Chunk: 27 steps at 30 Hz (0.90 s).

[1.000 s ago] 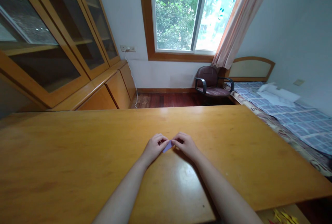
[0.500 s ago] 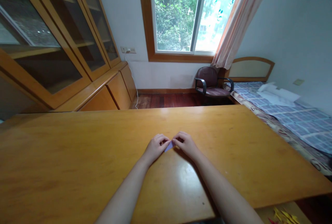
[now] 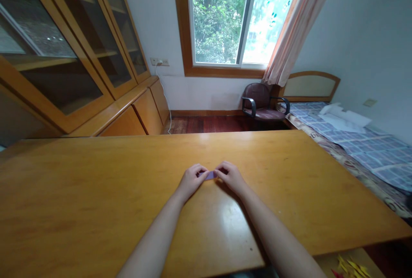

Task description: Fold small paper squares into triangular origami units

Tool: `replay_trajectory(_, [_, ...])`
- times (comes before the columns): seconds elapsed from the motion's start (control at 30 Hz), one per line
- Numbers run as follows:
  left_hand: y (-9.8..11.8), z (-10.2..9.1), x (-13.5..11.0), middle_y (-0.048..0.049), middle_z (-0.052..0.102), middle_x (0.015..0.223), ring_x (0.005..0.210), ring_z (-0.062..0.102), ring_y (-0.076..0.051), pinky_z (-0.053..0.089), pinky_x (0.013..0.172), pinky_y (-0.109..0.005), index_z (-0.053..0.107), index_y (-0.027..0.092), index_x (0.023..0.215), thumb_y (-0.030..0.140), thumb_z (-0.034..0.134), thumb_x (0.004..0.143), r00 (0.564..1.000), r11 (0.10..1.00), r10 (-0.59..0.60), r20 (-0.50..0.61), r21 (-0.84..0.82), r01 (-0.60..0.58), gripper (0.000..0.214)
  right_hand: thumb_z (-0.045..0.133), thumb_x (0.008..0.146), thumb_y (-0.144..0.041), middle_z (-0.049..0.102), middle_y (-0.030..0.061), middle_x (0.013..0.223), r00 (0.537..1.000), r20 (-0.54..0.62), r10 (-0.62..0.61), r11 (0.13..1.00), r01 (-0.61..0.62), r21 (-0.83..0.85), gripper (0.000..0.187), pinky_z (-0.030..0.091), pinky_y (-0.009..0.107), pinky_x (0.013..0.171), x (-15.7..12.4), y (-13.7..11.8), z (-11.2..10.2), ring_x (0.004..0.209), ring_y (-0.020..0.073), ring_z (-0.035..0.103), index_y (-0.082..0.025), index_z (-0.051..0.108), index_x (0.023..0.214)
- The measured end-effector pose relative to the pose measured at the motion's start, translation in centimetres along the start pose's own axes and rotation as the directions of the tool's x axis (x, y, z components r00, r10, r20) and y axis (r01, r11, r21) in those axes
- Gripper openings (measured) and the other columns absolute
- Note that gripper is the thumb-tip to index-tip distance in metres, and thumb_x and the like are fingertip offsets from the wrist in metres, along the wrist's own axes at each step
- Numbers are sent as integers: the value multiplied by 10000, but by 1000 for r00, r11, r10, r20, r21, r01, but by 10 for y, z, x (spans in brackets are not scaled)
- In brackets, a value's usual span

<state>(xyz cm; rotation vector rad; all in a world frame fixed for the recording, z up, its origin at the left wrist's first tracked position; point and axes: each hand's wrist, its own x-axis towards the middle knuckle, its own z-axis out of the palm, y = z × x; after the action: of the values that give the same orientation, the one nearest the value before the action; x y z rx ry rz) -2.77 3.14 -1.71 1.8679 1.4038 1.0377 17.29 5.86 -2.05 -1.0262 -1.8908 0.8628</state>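
A small piece of purple paper (image 3: pixel 210 175), apparently folded, spans the gap between my two hands just over the wooden table (image 3: pixel 96 200). Its left end is pinched by my left hand (image 3: pixel 193 179), thumb against fingers. At the other end, my right hand (image 3: pixel 230 176) grips it between thumb and fingertips. Parts of the paper are hidden behind my fingers, so its full shape cannot be made out.
Below the table's right front edge lie several yellow folded pieces (image 3: pixel 350 266) and a red one (image 3: pixel 336 274). Beyond the table stand a dark red armchair (image 3: pixel 260 102), a bed (image 3: pixel 370 149) and a glass-fronted cabinet (image 3: pixel 128 121).
The purple paper has turned from a slanted position to lying nearly level between my hands, and more of its length shows. My fingers have shifted slightly along it.
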Motion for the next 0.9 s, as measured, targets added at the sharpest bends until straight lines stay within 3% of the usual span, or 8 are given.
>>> replay_trajectory(0.23, [-3,-2,3,-40,676,792,769,611,-192,451,709,-278,695,185,763,350,618,837,997,991,-68,-43,-119,63,196,658,847,-190,651,25,749,1000,-7,16,1000,-16,-5,107,434,265,666,0,1,-1,711,159,584,-179,697,748])
replay_trajectory(0.9, [-9,-1,4,-40,676,800,779,617,-190,460,727,-277,685,174,777,373,611,837,996,987,-82,-47,-140,74,220,669,832,-153,652,19,751,1000,13,27,999,-26,-43,80,430,254,672,-1,3,1,719,154,582,-170,693,758])
